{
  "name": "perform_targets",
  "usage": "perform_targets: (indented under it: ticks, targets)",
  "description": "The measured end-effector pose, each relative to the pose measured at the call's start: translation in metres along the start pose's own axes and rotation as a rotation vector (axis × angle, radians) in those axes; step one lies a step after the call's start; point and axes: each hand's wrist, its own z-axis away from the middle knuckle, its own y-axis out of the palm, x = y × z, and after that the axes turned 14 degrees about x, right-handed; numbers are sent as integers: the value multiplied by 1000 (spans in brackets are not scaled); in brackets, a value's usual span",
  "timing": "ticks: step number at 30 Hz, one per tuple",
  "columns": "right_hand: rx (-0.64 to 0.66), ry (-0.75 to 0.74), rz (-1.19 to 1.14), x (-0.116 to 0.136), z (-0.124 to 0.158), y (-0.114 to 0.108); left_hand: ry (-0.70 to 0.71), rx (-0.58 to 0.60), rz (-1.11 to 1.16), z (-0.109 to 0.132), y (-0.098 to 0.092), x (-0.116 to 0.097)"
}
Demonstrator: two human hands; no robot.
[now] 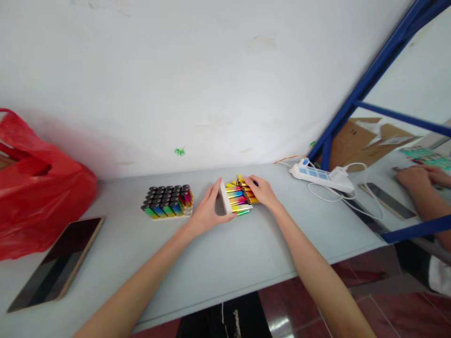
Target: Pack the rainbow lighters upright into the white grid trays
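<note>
My left hand (207,211) grips a white tray (225,197) tipped on its side, thumb along the near edge and fingers at the far edge. Several shiny tubes (239,199) in yellow, red, blue and green lie sideways out of it. At their right end, my right hand (260,190) is closed around some of the tubes, whose ends look yellow-orange; its fingertips are partly hidden. To the left, a second white tray (189,212) holds several upright tubes (167,202) with black tops and metallic green, blue and red sides.
A red plastic bag (45,188) and a dark tablet-like device (58,263) lie at the left. A white power strip (322,177) with cables sits at the right, beside a blue metal frame (366,80). Beyond it are a cardboard box (355,141), a phone (389,201) and another person's hands (419,178).
</note>
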Motion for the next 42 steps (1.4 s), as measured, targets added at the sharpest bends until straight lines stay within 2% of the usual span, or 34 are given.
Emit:
perform_targets:
  ticks: [11,16,22,30,32,34,36,38,40,42]
  targets:
    - [-74,88,180,-10,4,-13,16,-17,-58,0,0,2]
    - [-93,116,380,-14,8,-12,25,-16,-50,0,-1,2]
    - [-104,166,512,-8,13,-7,4,-38,-16,2,0,3]
    - [-90,44,445,-17,13,-11,23,-47,-49,15,-6,-5]
    - [-119,17,417,-15,11,-8,25,-27,-69,18,-9,-8]
    - [-132,-70,388,-8,6,-2,29,-10,-91,20,-12,-11]
    - [-61,-187,354,0,1,5,32,-2,-102,20,-14,-13]
    - [66,-251,319,5,-5,10,29,-5,-104,20,-14,-14]
    - [146,-247,306,6,-7,11,22,-10,-103,20,-13,-13]
    - [134,-230,334,4,-6,9,22,-17,-102,20,-11,-12]
